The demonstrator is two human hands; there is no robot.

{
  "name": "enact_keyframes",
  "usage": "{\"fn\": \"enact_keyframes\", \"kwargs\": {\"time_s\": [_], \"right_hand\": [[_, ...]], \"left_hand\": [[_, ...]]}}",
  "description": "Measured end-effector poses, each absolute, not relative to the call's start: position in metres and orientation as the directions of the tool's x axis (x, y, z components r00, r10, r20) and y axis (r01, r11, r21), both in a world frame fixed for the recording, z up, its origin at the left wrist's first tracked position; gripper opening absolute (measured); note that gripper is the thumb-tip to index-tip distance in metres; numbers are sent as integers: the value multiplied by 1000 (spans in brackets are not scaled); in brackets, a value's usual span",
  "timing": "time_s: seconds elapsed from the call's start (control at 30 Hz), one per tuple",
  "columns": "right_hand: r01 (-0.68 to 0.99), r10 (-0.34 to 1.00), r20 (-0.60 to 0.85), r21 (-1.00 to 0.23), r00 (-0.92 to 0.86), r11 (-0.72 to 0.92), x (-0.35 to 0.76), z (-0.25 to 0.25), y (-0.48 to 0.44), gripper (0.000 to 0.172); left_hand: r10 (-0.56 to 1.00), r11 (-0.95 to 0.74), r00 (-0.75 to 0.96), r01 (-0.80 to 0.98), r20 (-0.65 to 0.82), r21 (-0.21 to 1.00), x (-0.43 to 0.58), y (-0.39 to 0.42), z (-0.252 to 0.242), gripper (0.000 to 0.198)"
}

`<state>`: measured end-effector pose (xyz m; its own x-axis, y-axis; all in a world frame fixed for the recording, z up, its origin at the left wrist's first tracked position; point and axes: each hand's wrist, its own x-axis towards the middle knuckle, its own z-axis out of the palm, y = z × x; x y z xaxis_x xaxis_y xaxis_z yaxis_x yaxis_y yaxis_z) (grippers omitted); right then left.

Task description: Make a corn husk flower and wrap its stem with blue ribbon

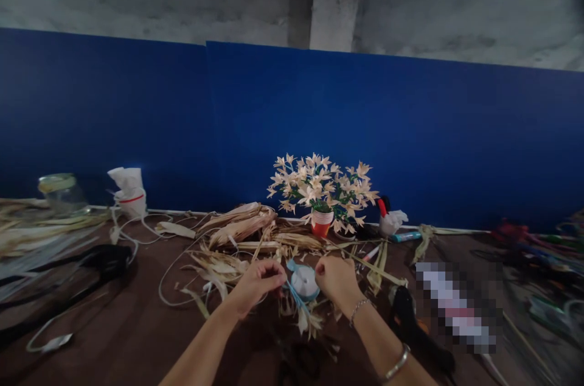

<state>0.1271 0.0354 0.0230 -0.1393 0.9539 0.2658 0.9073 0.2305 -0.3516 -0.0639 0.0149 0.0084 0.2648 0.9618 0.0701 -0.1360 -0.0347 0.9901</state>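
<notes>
My left hand is closed in a pinch beside a light blue strand, its fingertips near the upper part of the strand. To the right of the strand lies a white round spool with a blue edge. My right hand, with bracelets on the wrist, is curled just right of the spool; what its fingers hold, if anything, is too small to make out. A pale husk flower sits below the spool, at the lower end of the blue strand.
Behind the hands stand a red-and-white cup of pale flowers and dried husks. Dark scissors lie in front. A black glue gun is at right, a glass jar at far left. White cords loop at left.
</notes>
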Motion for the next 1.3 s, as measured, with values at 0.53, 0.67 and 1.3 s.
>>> {"fn": "enact_keyframes", "kwargs": {"time_s": [0.53, 0.67, 1.3], "right_hand": [[600, 799, 417, -528, -433, 601, 110, 54, 7, 11], [622, 792, 403, -491, -459, 610, 112, 54, 9, 13], [753, 728, 557, -253, -399, 607, 98, 35, 4, 11]], "left_hand": [[958, 7, 285, -147, 36, 989, -60, 22, -4, 24], [962, 11, 270, -197, 43, 980, -60, 24, -5, 24], [986, 16, 162, -280, 31, 960, -51, 21, -3, 20]]}}
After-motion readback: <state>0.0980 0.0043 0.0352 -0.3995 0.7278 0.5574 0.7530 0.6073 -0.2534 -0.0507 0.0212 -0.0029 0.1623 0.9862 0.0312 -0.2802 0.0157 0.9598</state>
